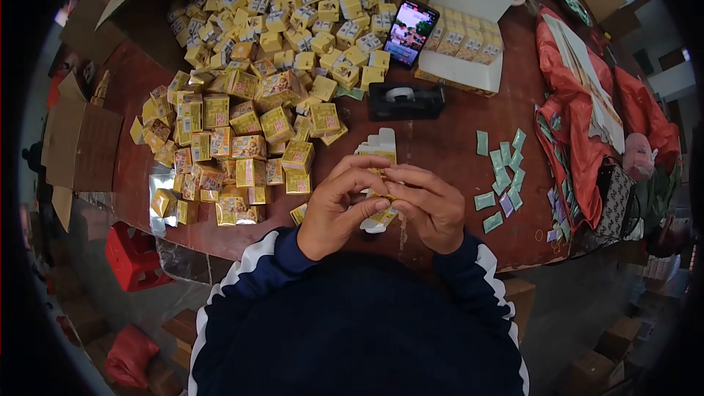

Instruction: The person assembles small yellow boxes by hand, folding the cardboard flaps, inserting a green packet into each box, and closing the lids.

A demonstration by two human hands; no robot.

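Both hands meet over the table edge (469, 249): the left hand (339, 209) and right hand (429, 205) pinch one small yellow box (381, 216) between their fingertips. A heap of yellow boxes (249, 103) lies beyond the left hand, green slips (502, 176) beside the right.

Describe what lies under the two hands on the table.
An unfolded white-and-yellow carton sticks out above and below the left hand and right hand, which pinch it. Its middle is covered by them.
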